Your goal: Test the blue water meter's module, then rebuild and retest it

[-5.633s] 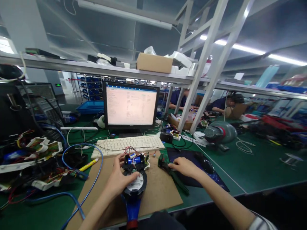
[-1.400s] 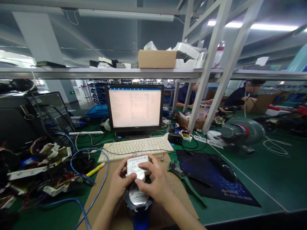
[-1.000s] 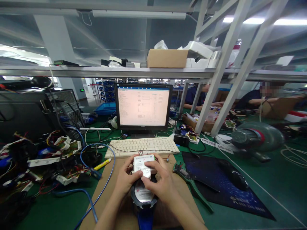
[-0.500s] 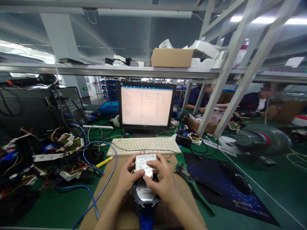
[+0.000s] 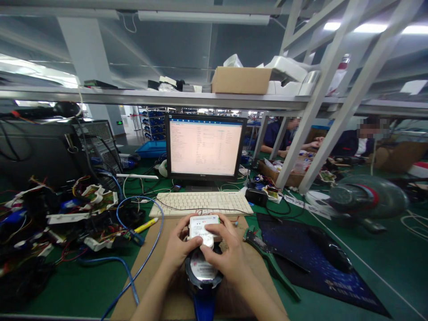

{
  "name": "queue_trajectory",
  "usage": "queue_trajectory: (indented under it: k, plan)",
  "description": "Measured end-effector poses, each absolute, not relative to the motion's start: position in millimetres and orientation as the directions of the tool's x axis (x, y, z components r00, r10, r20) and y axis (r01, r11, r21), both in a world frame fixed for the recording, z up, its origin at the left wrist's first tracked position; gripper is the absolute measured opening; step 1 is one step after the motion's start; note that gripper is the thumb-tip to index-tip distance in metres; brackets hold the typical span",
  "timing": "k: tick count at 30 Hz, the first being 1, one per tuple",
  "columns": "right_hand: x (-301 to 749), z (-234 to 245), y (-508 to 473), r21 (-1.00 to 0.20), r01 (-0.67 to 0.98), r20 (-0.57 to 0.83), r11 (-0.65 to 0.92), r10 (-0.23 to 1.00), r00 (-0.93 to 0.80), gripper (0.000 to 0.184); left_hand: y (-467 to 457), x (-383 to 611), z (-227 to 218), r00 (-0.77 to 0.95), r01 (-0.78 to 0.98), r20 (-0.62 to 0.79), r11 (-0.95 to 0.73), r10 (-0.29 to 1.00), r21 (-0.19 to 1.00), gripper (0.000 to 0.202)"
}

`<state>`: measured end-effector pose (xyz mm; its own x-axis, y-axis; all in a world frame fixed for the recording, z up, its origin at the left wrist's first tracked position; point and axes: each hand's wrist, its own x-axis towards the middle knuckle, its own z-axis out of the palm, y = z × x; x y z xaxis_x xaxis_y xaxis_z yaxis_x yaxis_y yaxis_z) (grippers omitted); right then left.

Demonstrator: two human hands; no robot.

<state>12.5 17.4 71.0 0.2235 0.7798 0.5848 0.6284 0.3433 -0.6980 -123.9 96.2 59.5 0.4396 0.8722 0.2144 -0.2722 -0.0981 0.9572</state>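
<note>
A blue water meter with a round dial face lies on a brown cardboard sheet before me. A white cover module sits on top of its far end. My left hand grips the module's left side, fingers curled round it. My right hand clasps the right side, thumb pressed on the white cover. Thin red wires trail from under the module toward the keyboard.
A lit monitor stands behind the keyboard. Green-handled pliers lie right of the cardboard, beside a dark mat with a mouse. Wired boards and a blue cable clutter the left. Two people sit beyond the white frame posts.
Earlier the meter's electronics lay uncovered, my right hand on the pliers. Now the white cover sits on the meter with both hands on it. In the last second the hands barely shift.
</note>
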Motion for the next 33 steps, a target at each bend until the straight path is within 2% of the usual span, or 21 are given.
queue_trajectory:
  k: [15, 33]
  plan:
    - [10.8, 72.5, 16.3, -0.737, 0.577, 0.556, 0.352, 0.800, 0.223, 0.031, 96.2, -122.8, 60.8, 0.444, -0.269, 0.201, -0.084, 0.873, 0.959, 0.067]
    - [11.3, 72.1, 16.9, -0.713, 0.604, 0.578, 0.356, 0.787, 0.218, 0.031, 95.3, -122.2, 60.5, 0.435, -0.284, 0.203, -0.080, 0.877, 0.955, 0.067]
